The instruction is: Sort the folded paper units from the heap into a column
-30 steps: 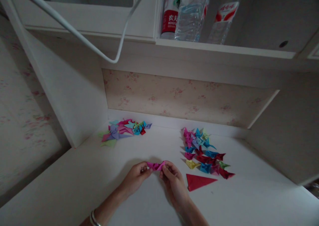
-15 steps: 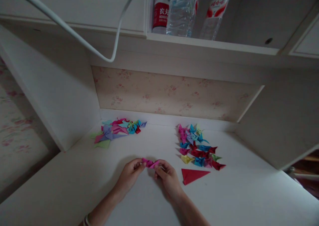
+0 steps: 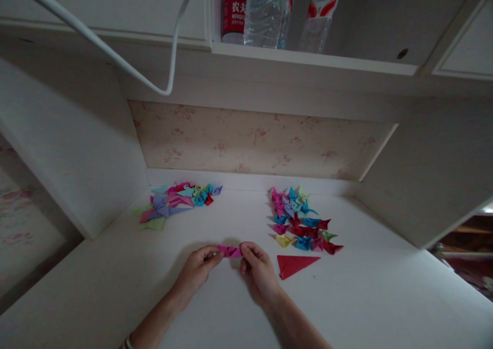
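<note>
Between my two hands, just above the white desk (image 3: 215,297), is a small folded piece of magenta paper (image 3: 230,251). My left hand (image 3: 199,268) pinches its left end between thumb and fingers. At the other end, my right hand (image 3: 259,267) pinches it the same way, and the fingertips hide that corner. To the right of my right hand lies a flat red paper triangle (image 3: 296,265), apart from the fingers. Beyond it stand several small folded paper figures (image 3: 302,226) in many colours, close together in rows.
At the back left lies a pile of coloured folded papers (image 3: 165,208). A shelf (image 3: 316,59) overhangs the desk and bears plastic bottles (image 3: 264,15). A white bent tube (image 3: 115,56) hangs in front at the upper left. Side panels (image 3: 416,185) bound the desk.
The view has shifted slightly, so the desk and shelf sit a little further left. Both hands keep hold of the magenta paper, which now looks straighter, with the right fingers at its upper right end.
</note>
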`<state>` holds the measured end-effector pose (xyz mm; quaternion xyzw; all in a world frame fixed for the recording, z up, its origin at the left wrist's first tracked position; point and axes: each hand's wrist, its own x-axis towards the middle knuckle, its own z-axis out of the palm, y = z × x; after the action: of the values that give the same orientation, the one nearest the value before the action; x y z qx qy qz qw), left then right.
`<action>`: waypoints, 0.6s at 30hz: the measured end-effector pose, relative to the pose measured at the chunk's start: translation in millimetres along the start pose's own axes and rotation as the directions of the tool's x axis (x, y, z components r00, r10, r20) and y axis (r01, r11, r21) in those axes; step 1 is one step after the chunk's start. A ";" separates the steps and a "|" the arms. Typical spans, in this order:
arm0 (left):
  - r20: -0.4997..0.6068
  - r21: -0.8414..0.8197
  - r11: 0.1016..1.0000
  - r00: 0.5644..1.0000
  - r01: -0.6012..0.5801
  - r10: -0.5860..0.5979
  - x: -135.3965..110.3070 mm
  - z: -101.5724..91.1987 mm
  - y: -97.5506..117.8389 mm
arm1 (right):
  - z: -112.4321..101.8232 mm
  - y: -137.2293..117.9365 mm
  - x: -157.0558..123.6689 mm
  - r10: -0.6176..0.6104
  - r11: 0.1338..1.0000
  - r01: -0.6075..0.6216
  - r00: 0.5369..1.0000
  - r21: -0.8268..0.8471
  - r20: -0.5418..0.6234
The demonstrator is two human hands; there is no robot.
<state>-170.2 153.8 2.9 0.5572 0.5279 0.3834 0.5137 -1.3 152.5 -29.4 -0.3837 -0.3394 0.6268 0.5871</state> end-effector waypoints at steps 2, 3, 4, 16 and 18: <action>-0.006 -0.003 1.000 1.000 0.012 -0.012 0.7 -0.2 -1.9 | 0.5 0.0 0.0 -0.010 1.000 0.010 0.999 0.005 -0.043; -0.006 -0.005 1.000 1.000 0.012 -0.012 0.9 -0.2 -2.8 | 0.9 -0.2 -0.2 -0.011 1.000 0.011 0.998 0.010 -0.058; -0.006 -0.007 1.000 1.000 0.007 -0.007 1.1 0.0 -3.8 | 1.3 -0.5 -0.6 -0.006 1.000 0.007 0.998 0.015 -0.064; -0.086 -0.034 0.994 0.991 -0.101 0.098 1.4 -0.4 -10.8 | 5.1 -7.3 -4.0 0.044 0.995 -0.044 0.999 0.090 0.005; -0.084 -0.024 0.996 0.993 -0.088 0.086 1.0 0.1 -9.5 | 5.6 -8.2 -4.1 0.040 0.995 -0.041 0.999 0.088 0.015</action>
<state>-171.8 154.0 -6.5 0.5562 0.5186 0.4353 0.4818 -2.2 149.2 -19.2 -0.3599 -0.3075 0.6554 0.5885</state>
